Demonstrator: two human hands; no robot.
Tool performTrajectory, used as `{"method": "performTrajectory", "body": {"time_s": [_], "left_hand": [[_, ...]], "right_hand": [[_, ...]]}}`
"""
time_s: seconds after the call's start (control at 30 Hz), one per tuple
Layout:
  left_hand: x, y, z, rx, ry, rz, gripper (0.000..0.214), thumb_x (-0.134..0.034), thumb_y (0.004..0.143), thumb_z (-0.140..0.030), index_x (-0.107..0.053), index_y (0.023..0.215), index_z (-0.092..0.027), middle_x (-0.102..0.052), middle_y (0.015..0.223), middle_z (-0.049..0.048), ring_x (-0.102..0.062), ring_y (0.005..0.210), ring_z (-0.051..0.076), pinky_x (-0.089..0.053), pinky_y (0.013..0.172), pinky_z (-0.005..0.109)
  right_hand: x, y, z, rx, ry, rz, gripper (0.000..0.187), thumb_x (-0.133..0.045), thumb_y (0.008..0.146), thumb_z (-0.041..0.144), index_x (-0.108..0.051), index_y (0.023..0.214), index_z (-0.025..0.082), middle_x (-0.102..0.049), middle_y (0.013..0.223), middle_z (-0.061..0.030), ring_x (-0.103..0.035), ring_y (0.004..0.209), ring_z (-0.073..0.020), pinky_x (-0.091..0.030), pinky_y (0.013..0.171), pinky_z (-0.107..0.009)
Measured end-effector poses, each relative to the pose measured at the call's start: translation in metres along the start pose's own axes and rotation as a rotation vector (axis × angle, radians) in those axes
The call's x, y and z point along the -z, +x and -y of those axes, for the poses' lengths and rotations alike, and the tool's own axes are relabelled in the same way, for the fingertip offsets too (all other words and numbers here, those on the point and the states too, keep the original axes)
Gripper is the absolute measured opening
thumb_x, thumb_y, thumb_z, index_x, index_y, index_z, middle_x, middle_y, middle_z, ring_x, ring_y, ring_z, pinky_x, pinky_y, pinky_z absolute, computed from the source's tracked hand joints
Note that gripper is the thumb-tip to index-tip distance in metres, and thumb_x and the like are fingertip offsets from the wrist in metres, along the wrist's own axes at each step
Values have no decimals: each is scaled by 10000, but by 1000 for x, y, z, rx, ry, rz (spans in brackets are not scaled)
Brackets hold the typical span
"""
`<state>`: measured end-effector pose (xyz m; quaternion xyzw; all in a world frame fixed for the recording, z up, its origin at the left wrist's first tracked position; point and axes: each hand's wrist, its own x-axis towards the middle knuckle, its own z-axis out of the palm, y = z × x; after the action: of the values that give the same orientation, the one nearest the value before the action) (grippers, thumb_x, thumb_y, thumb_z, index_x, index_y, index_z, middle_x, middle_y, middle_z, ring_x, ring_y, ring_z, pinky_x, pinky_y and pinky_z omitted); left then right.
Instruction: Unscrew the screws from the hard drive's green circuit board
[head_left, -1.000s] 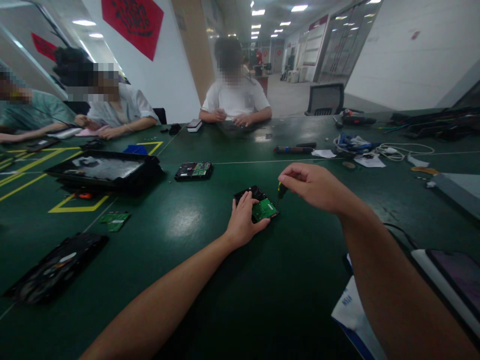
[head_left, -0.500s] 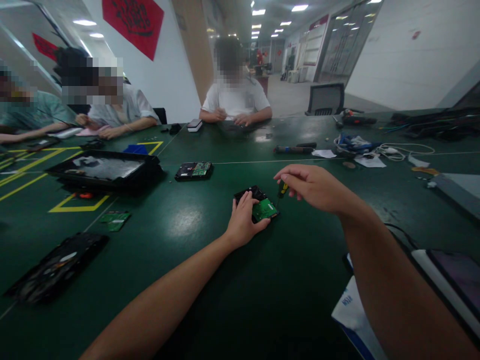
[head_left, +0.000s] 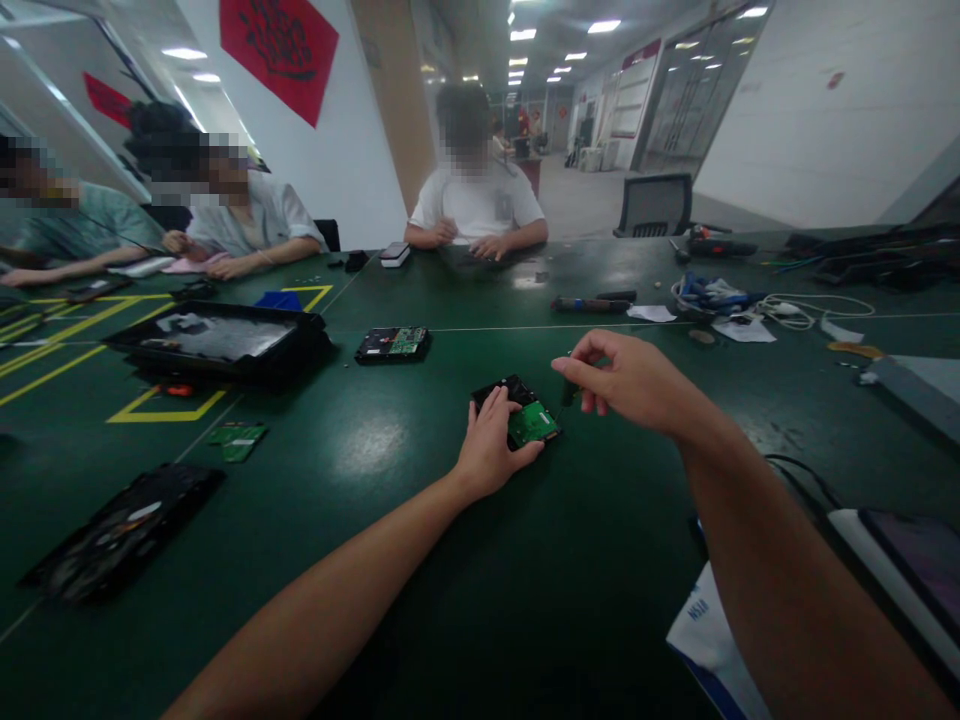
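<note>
My left hand [head_left: 491, 445] grips a black hard drive [head_left: 513, 388] on the table, its fingers over the casing and its thumb along the near edge. The drive lies with its green circuit board [head_left: 534, 424] facing up, partly covered by my hand. Just right of it, my right hand [head_left: 604, 375] pinches the handle of a small screwdriver [head_left: 568, 393]. The shaft slants down to the drive's right edge; whether the tip sits in a screw is too small to tell.
Another hard drive [head_left: 392, 344] lies farther back. At left are a black tray [head_left: 217, 345], a loose green board [head_left: 238, 440] and a dark device part [head_left: 124, 530]. Pliers-like tools [head_left: 592, 303], cables [head_left: 716, 292] and a tablet [head_left: 911, 560] are at right. People sit across the table.
My right fingers have rolled around the screwdriver handle, and its yellow part no longer shows. My left hand stays on the drive. The whole view has shifted slightly.
</note>
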<state>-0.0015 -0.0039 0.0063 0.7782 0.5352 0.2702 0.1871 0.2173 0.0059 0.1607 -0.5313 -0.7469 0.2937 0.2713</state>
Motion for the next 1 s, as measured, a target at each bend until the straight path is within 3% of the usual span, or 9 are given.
{"method": "performTrajectory", "body": {"time_s": [0.27, 0.4, 0.5, 0.63, 0.8, 1.0], "left_hand": [[1, 1, -1, 0, -10, 1, 569, -784, 879, -441, -557, 1342, -203, -371, 1690, 200, -229, 1627, 335, -98, 1316, 649], [1, 1, -1, -4, -2, 0, 585, -783, 876, -450, -558, 1350, -192, -386, 1681, 200, -228, 1627, 332, -95, 1317, 642], [1, 0, -1, -3, 5, 3, 592, -778, 879, -460, -559, 1356, -187, -385, 1682, 197, -224, 1629, 329, -91, 1321, 633], [2, 1, -1, -2, 9, 9, 587, -772, 882, -465, -561, 1358, -193, -378, 1688, 187, -213, 1632, 327, -97, 1323, 627], [2, 1, -2, 2, 11, 8, 583, -771, 884, -461, -561, 1358, -194, -392, 1681, 188, -219, 1631, 323, -101, 1323, 625], [3, 0, -3, 15, 3, 11, 580, -775, 882, -454, -560, 1356, -200, -373, 1693, 177, -214, 1633, 316, -99, 1323, 625]], "right_hand": [[7, 2, -5, 122, -33, 75, 357, -547, 1031, 511, -758, 1097, 231, -768, 954, -42, -679, 732, -169, -525, 666, -302], [7, 2, -7, 74, 34, 85, 321, -516, 1047, 409, -714, 1189, 200, -753, 851, -50, -675, 688, -172, -519, 636, -292], [3, 4, -5, 59, 61, 66, 331, -466, 1063, 412, -704, 1116, 188, -738, 828, -58, -686, 710, -184, -527, 670, -304], [0, 6, -2, 189, -170, 3, 348, -508, 1048, 452, -750, 990, 210, -740, 942, -68, -679, 840, -210, -493, 753, -330], [0, 5, -6, 126, -127, -11, 319, -539, 1034, 427, -723, 1186, 215, -755, 989, -54, -668, 742, -178, -481, 706, -320], [-1, 6, -6, 149, -155, -3, 355, -504, 1047, 499, -720, 1012, 219, -735, 890, -41, -664, 762, -190, -467, 685, -316]]}}
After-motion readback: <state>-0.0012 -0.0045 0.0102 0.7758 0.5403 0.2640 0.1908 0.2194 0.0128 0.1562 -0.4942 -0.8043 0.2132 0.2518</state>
